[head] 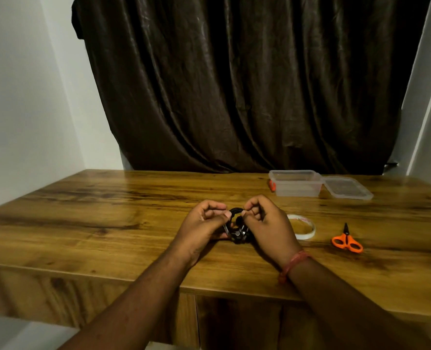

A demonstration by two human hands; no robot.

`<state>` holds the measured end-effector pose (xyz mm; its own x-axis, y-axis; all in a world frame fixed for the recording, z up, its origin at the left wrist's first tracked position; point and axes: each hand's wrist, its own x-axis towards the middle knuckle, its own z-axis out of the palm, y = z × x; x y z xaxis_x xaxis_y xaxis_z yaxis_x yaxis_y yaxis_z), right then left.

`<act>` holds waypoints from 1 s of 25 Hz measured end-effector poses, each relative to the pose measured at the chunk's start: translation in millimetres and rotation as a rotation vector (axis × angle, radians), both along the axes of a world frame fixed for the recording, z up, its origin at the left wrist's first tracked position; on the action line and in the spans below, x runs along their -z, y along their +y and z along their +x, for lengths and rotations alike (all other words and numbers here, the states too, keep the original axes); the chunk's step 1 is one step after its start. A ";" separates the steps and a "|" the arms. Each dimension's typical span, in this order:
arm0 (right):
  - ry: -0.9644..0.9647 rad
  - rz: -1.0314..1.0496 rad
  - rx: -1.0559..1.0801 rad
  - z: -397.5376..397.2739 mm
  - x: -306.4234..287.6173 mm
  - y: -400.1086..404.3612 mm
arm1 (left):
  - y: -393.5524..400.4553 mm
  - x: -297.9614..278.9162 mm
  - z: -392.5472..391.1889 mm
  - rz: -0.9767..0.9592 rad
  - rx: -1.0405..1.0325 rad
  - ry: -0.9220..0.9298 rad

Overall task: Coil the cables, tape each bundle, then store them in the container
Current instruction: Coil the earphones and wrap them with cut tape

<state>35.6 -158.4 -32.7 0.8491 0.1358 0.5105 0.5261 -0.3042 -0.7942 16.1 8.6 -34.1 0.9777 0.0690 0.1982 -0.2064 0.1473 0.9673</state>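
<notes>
A small coil of black cable [237, 224] is held just above the wooden table [108, 210], between both hands. My left hand [204, 226] pinches its left side with thumb and curled fingers. My right hand [267, 223] pinches its top right edge the same way. Metal plug ends show at the bottom of the coil. A roll of white tape [304, 229] lies just right of my right hand. The clear plastic container [295, 184] stands open at the back right, apart from both hands.
The container's clear lid [347, 188] lies flat to its right. Orange-handled scissors [346, 240] lie shut right of the tape. A small orange thing [272, 185] peeks from behind the container's left side. A dark curtain hangs behind the table.
</notes>
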 end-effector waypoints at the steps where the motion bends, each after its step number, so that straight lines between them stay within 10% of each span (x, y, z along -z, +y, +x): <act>1: 0.000 -0.009 0.014 0.3 0.8 0.5 | 0.2 0.7 0.4 0.002 -0.011 0.003; 25: -0.247 -0.816 0.081 13.0 15.1 46.2 | 17.6 10.2 25.8 0.120 -0.556 0.077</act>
<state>48.6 -112.2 -47.9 0.7496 0.4846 0.4509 0.6068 -0.7752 -0.1756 41.9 26.3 -44.4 0.8130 0.5580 0.1664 -0.1500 -0.0754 0.9858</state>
